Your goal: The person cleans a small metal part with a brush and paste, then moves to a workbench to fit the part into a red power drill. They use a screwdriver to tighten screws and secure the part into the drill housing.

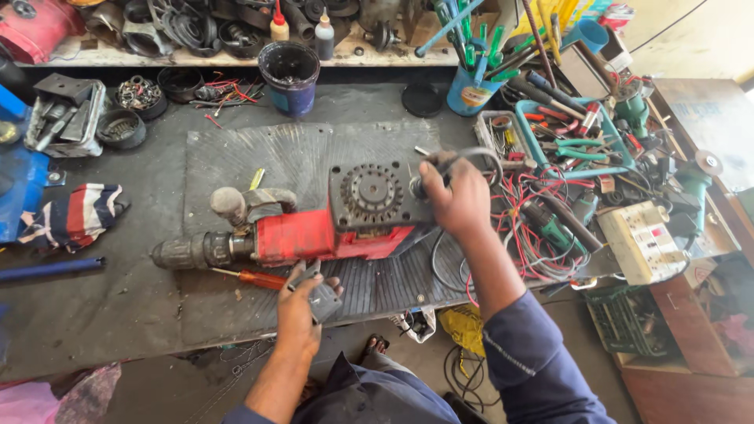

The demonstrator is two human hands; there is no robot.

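Here, label by label:

Drill (314, 235): red rotary hammer lying on its side on the ribbed mat (259, 153); chuck end well left of both hands, motor end between them.

Progress: judged partly stripped. The round gear plate (371, 192) on top lies bare, and a grey cover (322, 297) is off the body. Reassembly or further stripping appears left; which cannot be told.

Left hand (300, 302): fingers narrow, curled on the grey cover just below the red housing. The thumb side touches the cover's upper edge.

Right hand (459, 196): fingers closed round a dark part at the drill's rear end, beside the gear plate. What exactly sits inside the grip is hidden.

Cord (479, 153): dark loop arching just above the right knuckles.

Screwdriver (255, 277): orange handle, lying just left of the left fingertips, apart from them.

Wires (542, 228): red tangle right of the right wrist, amid green tools.

Cloth (75, 216): striped, well left of the chuck.
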